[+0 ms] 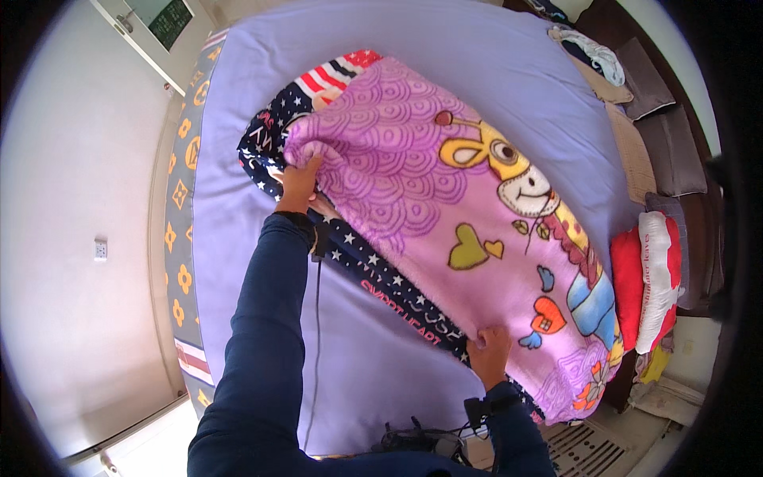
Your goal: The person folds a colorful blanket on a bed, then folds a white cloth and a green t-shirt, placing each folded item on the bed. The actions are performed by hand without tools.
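A pink fleece blanket (405, 179) with a cartoon giraffe, hearts and purple scallops lies slantwise across the bed. Under it, and showing along its left and near edges, is a navy fabric (381, 262) with white stars, lettering and red stripes. My left hand (300, 183) grips the pink blanket's left corner, where the fleece bunches up beside the thumb. Farther down the same near edge, my right hand (490, 353) has its fingers curled onto the pink fleece. What lies beneath the right fingers is hidden.
The blankets rest on a lavender bed sheet (250, 77) with a grey patterned border (186, 238). Red and white pillows (650, 280) and brown cushions (670, 149) line the right side. A dark cable (316, 346) hangs from the left wrist. A white door (161, 36) stands at upper left.
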Demonstrator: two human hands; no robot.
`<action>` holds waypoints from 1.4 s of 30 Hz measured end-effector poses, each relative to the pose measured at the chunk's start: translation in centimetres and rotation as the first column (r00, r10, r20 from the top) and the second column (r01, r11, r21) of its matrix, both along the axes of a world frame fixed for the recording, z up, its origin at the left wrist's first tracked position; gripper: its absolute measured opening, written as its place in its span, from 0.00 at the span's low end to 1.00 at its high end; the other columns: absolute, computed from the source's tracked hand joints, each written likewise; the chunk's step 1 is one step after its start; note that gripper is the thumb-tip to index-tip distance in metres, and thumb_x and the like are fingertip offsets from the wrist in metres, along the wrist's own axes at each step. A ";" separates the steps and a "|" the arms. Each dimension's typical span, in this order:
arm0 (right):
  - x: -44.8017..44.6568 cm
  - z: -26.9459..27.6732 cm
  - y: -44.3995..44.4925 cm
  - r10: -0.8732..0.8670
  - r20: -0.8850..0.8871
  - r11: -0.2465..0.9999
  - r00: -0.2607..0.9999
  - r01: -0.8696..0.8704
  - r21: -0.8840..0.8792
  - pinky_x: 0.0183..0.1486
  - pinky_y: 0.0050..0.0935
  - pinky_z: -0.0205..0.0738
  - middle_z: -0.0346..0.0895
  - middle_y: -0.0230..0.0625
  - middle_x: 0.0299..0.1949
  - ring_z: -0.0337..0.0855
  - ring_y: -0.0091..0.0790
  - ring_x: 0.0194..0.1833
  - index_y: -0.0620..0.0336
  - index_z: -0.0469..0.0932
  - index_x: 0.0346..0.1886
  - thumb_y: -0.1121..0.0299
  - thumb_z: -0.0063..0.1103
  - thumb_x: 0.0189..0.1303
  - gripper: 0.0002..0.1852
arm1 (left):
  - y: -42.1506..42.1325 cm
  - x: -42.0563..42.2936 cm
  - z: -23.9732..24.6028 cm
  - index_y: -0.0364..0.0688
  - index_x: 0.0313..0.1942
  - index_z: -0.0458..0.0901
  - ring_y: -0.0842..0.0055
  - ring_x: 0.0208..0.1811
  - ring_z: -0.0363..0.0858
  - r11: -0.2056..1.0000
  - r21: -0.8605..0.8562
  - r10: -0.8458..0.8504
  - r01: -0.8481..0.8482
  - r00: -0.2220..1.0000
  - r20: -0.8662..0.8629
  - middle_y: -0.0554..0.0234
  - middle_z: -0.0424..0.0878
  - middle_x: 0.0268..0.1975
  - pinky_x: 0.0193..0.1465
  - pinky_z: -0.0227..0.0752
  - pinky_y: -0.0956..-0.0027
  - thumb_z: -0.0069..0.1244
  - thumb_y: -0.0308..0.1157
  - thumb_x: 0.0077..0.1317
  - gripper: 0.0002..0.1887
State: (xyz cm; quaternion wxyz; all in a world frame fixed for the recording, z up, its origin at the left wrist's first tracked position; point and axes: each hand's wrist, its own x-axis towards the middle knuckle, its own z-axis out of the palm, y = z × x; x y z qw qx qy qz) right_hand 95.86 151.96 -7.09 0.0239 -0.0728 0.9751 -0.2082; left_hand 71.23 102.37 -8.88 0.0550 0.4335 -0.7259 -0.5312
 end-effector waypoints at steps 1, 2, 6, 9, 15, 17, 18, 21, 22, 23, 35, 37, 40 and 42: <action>0.0 -0.1 0.3 -0.009 0.016 0.999 1.000 0.009 -0.045 0.50 0.48 0.62 0.73 0.36 0.34 0.72 0.47 0.46 0.57 0.76 0.30 0.68 0.67 0.44 0.10 | -0.2 -0.6 0.0 0.35 0.53 0.77 0.66 0.35 0.83 0.988 0.156 0.032 -0.017 0.995 -0.093 0.58 0.84 0.40 0.32 0.76 0.62 0.64 0.47 0.57 0.31; 0.3 0.1 0.7 -0.047 0.062 0.989 0.997 0.055 -0.135 0.49 0.51 0.62 0.74 0.33 0.34 0.73 0.47 0.47 0.57 0.72 0.25 0.72 0.66 0.44 0.09 | -0.5 -1.0 0.1 0.34 0.53 0.78 0.69 0.33 0.82 0.954 0.295 0.101 -0.050 0.982 -0.160 0.59 0.83 0.40 0.30 0.76 0.64 0.64 0.48 0.57 0.31; 0.9 0.9 2.0 -0.047 0.283 0.940 0.958 0.139 -0.313 0.52 0.52 0.63 0.76 0.38 0.37 0.73 0.48 0.48 0.58 0.76 0.32 0.71 0.66 0.45 0.11 | -1.3 -1.5 0.1 0.40 0.69 0.58 0.75 0.26 0.76 0.913 0.388 0.252 -0.126 0.922 -0.293 0.62 0.80 0.37 0.21 0.69 0.71 0.64 0.40 0.57 0.43; 1.1 1.2 2.1 -0.023 -0.011 0.988 1.000 0.021 -0.155 0.54 0.49 0.66 0.77 0.43 0.39 0.74 0.50 0.49 0.60 0.77 0.38 0.71 0.66 0.46 0.14 | -2.2 -2.0 -0.8 0.44 0.72 0.56 0.76 0.24 0.76 0.904 0.400 0.311 -0.151 0.874 -0.373 0.63 0.80 0.31 0.19 0.67 0.72 0.63 0.33 0.58 0.44; 0.3 1.4 3.5 0.027 0.012 0.997 1.000 -0.028 0.076 0.49 0.45 0.70 0.76 0.46 0.39 0.75 0.53 0.45 0.62 0.77 0.37 0.71 0.64 0.42 0.15 | -5.7 -2.3 -1.6 0.32 0.41 0.85 0.66 0.38 0.86 0.832 -0.485 -0.010 -0.269 0.867 -0.498 0.53 0.88 0.39 0.47 0.77 0.68 0.55 0.28 0.54 0.14; 0.3 1.9 4.9 0.025 0.007 0.999 1.000 -0.024 -0.045 0.44 0.45 0.71 0.76 0.46 0.35 0.75 0.52 0.41 0.61 0.78 0.35 0.73 0.62 0.41 0.14 | -7.1 -1.3 -0.8 0.36 0.42 0.85 0.78 0.30 0.80 0.906 -0.312 -0.038 -0.286 0.680 -0.732 0.63 0.85 0.33 0.35 0.75 0.72 0.55 0.25 0.54 0.13; 0.4 2.1 5.7 0.043 0.028 0.995 0.999 -0.041 -0.086 0.43 0.45 0.71 0.76 0.46 0.34 0.75 0.52 0.41 0.61 0.78 0.35 0.73 0.61 0.41 0.13 | -7.7 -0.5 -0.6 0.36 0.43 0.84 0.76 0.33 0.81 0.749 -0.568 -0.106 -0.342 0.784 -0.612 0.63 0.85 0.35 0.39 0.75 0.72 0.53 0.24 0.54 0.15; 0.9 2.1 6.6 0.109 0.065 0.992 0.992 -0.104 -0.077 0.44 0.46 0.70 0.76 0.45 0.35 0.75 0.51 0.41 0.61 0.79 0.37 0.73 0.61 0.42 0.14 | -8.1 0.8 -0.5 0.36 0.50 0.81 0.74 0.42 0.81 0.746 -0.666 -0.052 -0.021 0.995 -0.090 0.62 0.84 0.44 0.47 0.75 0.71 0.54 0.23 0.56 0.19; 1.1 2.0 6.5 0.131 0.070 0.990 0.989 -0.127 -0.052 0.44 0.46 0.69 0.76 0.44 0.36 0.75 0.50 0.42 0.61 0.79 0.37 0.72 0.62 0.42 0.15 | -7.8 1.1 -0.8 0.36 0.54 0.78 0.72 0.46 0.80 0.930 -0.363 -0.084 -0.053 0.932 -0.353 0.59 0.83 0.48 0.50 0.74 0.69 0.55 0.25 0.56 0.23; 1.2 1.8 6.3 0.142 0.093 0.990 0.986 -0.140 -0.026 0.45 0.46 0.68 0.76 0.44 0.37 0.74 0.50 0.43 0.61 0.79 0.38 0.72 0.62 0.42 0.15 | -7.0 1.3 -1.3 0.35 0.59 0.74 0.70 0.50 0.80 1.000 -0.002 0.019 -0.024 0.849 -0.528 0.57 0.81 0.52 0.52 0.74 0.67 0.56 0.26 0.57 0.27; 4.1 2.6 7.0 0.095 0.184 0.969 0.978 -0.134 0.210 0.70 0.59 0.45 0.60 0.50 0.66 0.57 0.56 0.68 0.55 0.72 0.61 0.52 0.68 0.49 0.35 | -1.3 3.8 -4.9 0.29 0.43 0.81 0.44 0.50 0.79 0.569 -0.784 -0.122 0.248 0.968 0.218 0.35 0.83 0.46 0.52 0.71 0.50 0.53 0.46 0.59 0.25; 5.3 2.6 8.0 0.060 0.183 0.968 0.981 -0.102 0.229 0.69 0.59 0.47 0.60 0.49 0.67 0.57 0.55 0.69 0.55 0.71 0.62 0.52 0.68 0.50 0.35 | -3.8 5.4 -5.3 0.27 0.45 0.79 0.41 0.48 0.78 0.720 -0.687 -0.108 -0.096 0.963 -0.247 0.33 0.82 0.46 0.51 0.70 0.49 0.52 0.45 0.60 0.26; 7.5 2.6 9.8 0.030 0.186 0.970 0.982 -0.073 0.232 0.69 0.59 0.50 0.59 0.48 0.68 0.58 0.53 0.69 0.54 0.69 0.64 0.53 0.67 0.50 0.37 | -4.5 7.4 -6.4 0.30 0.52 0.75 0.48 0.47 0.80 0.669 -0.721 -0.253 0.180 0.967 0.007 0.40 0.82 0.49 0.47 0.72 0.52 0.55 0.48 0.62 0.29; 8.8 2.5 10.8 0.014 0.160 0.973 0.987 -0.051 0.226 0.68 0.59 0.52 0.60 0.47 0.69 0.58 0.52 0.70 0.54 0.67 0.66 0.53 0.68 0.50 0.38 | -2.3 8.6 -6.4 0.35 0.56 0.72 0.62 0.49 0.81 0.999 -0.027 0.026 -0.027 0.999 -0.045 0.51 0.82 0.52 0.45 0.73 0.60 0.57 0.52 0.62 0.32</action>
